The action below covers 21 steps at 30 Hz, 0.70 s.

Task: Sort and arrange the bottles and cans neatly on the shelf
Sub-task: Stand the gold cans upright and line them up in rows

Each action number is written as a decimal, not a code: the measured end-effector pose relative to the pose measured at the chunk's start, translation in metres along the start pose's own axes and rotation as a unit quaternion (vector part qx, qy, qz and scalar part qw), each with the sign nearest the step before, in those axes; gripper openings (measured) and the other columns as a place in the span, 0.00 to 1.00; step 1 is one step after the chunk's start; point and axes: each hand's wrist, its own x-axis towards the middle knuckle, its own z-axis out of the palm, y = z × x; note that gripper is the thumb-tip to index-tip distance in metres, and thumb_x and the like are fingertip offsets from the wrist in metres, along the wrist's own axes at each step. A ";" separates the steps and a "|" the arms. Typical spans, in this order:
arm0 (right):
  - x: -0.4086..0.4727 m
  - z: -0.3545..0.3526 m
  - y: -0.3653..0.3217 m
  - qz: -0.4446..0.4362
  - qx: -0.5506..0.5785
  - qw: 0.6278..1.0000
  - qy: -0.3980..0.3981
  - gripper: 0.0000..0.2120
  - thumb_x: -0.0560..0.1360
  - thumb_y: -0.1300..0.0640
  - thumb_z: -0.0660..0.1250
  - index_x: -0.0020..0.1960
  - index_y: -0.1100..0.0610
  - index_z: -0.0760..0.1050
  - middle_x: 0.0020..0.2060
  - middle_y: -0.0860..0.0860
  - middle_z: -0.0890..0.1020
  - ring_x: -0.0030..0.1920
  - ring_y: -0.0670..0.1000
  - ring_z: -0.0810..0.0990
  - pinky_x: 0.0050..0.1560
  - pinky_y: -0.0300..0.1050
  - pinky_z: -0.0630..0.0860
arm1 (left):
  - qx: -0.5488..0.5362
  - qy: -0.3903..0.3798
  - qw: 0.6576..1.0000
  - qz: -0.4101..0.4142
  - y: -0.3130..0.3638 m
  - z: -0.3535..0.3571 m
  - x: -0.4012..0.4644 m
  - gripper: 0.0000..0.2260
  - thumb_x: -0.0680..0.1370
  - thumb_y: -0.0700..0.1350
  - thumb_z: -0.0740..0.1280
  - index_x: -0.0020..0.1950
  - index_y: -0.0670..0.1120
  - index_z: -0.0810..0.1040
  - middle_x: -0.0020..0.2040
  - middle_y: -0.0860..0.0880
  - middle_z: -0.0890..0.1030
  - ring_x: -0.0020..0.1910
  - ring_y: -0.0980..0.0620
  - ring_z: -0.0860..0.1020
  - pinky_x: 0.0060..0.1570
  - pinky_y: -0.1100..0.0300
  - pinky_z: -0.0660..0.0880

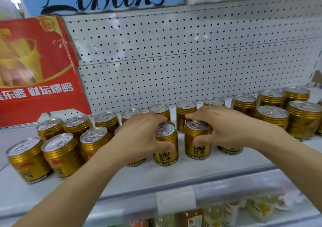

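Note:
Several gold Red Bull cans stand upright on a white shelf (174, 176). My left hand (139, 136) grips one gold can (166, 150) at mid-shelf, fingers over its top and thumb on its front. My right hand (224, 127) grips a second gold can (197, 144) just to the right of it, fingers curled over the rim and thumb on the side. The two held cans stand close together with a narrow gap. More cans sit in rows at the left (61, 155) and at the right (304, 118). Another can is partly hidden under my right wrist.
A red cardboard drink case (40, 69) leans against the white pegboard back (174, 52) at the left. A blank price-tag holder (176, 200) hangs on the shelf's front edge. Packaged goods (226, 212) lie on the lower shelf.

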 end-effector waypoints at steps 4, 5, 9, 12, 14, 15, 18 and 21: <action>0.003 -0.012 -0.006 -0.010 -0.005 1.000 -0.018 0.30 0.72 0.34 0.64 0.70 0.46 0.68 0.62 0.45 0.74 0.61 0.49 0.74 0.59 0.50 0.73 | -0.055 -0.001 0.998 -0.012 -0.007 -0.004 -0.006 0.35 0.69 0.66 0.70 0.73 0.57 0.66 0.70 0.55 0.71 0.66 0.53 0.70 0.63 0.51 0.71; 0.007 -0.017 -0.008 -0.016 0.000 1.000 -0.009 0.27 0.74 0.35 0.62 0.68 0.47 0.70 0.62 0.46 0.75 0.61 0.50 0.74 0.59 0.52 0.74 | -0.085 0.023 0.996 -0.020 -0.015 -0.012 -0.008 0.33 0.71 0.65 0.69 0.73 0.57 0.66 0.71 0.57 0.70 0.67 0.54 0.70 0.64 0.54 0.70; 0.055 -0.030 -0.019 -0.025 0.030 0.999 0.027 0.25 0.78 0.44 0.64 0.73 0.41 0.64 0.71 0.43 0.67 0.70 0.48 0.66 0.68 0.51 0.67 | -0.071 0.093 0.991 -0.060 -0.066 -0.043 0.005 0.24 0.78 0.58 0.64 0.72 0.55 0.69 0.71 0.55 0.70 0.68 0.53 0.70 0.63 0.55 0.68; 0.097 -0.021 -0.031 -0.051 0.042 0.998 -0.014 0.27 0.77 0.49 0.68 0.74 0.42 0.64 0.73 0.43 0.65 0.72 0.47 0.63 0.70 0.47 0.62 | -0.024 -0.029 0.995 -0.096 -0.088 -0.040 0.026 0.27 0.76 0.59 0.68 0.73 0.55 0.68 0.71 0.53 0.70 0.68 0.52 0.70 0.65 0.53 0.69; 0.116 -0.010 -0.035 -0.065 0.043 0.996 -0.050 0.28 0.75 0.51 0.70 0.73 0.45 0.66 0.72 0.45 0.67 0.72 0.49 0.65 0.69 0.47 0.63 | -0.012 -0.085 0.992 -0.092 -0.094 -0.030 0.038 0.30 0.74 0.58 0.70 0.74 0.53 0.68 0.71 0.52 0.71 0.67 0.51 0.71 0.65 0.53 0.69; 0.122 -0.005 -0.036 -0.070 0.040 0.995 -0.059 0.28 0.74 0.52 0.71 0.73 0.46 0.67 0.72 0.45 0.68 0.71 0.50 0.66 0.70 0.48 0.64 | -0.009 -0.091 0.992 -0.083 -0.096 -0.026 0.042 0.30 0.74 0.57 0.71 0.73 0.51 0.69 0.70 0.52 0.73 0.66 0.51 0.73 0.65 0.54 0.70; 0.131 0.002 -0.036 -0.069 0.051 0.995 -0.058 0.29 0.72 0.53 0.73 0.71 0.48 0.70 0.69 0.47 0.71 0.69 0.51 0.69 0.69 0.51 0.67 | -0.009 -0.086 0.995 -0.055 -0.103 -0.021 0.048 0.24 0.73 0.55 0.73 0.66 0.48 0.77 0.60 0.52 0.80 0.56 0.52 0.78 0.56 0.58 0.72; 0.133 0.003 -0.035 -0.069 0.060 0.994 -0.055 0.29 0.71 0.53 0.74 0.70 0.48 0.71 0.69 0.47 0.72 0.68 0.51 0.70 0.68 0.51 0.68 | -0.013 -0.066 0.997 -0.034 -0.111 -0.020 0.050 0.14 0.71 0.56 0.74 0.52 0.49 0.82 0.42 0.56 0.81 0.42 0.53 0.78 0.44 0.58 0.72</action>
